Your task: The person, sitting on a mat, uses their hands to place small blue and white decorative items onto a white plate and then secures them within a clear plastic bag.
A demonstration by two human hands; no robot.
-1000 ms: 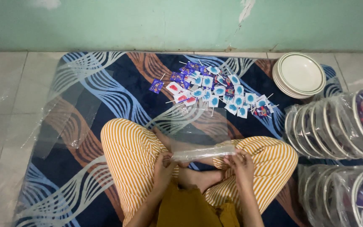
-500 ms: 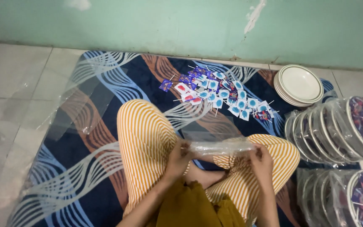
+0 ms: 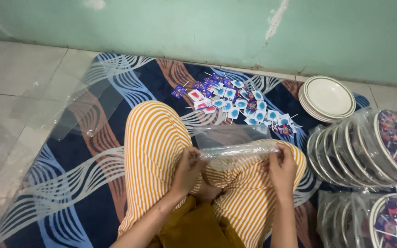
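I sit cross-legged in orange-striped trousers on a patterned mat point(image 3: 70, 183). A clear plastic bag point(image 3: 235, 146) is stretched sideways over my lap. My left hand point(image 3: 188, 168) pinches its left end and my right hand point(image 3: 280, 166) pinches its right end. Beyond my knees lies a scatter of small wrapped lollipops point(image 3: 230, 102) in blue, purple and red wrappers.
A stack of bare white plates point(image 3: 328, 97) sits at the right by the green wall. Plates wrapped in clear plastic with sweets inside point(image 3: 368, 149) stand in rows at the far right, more below point(image 3: 382, 218). Clear plastic sheets point(image 3: 76, 108) lie on the mat's left.
The view has shifted, so everything sits further right and lower in frame. The bag has gone from a tight roll to partly spread, with a flat flap raised above my hands.
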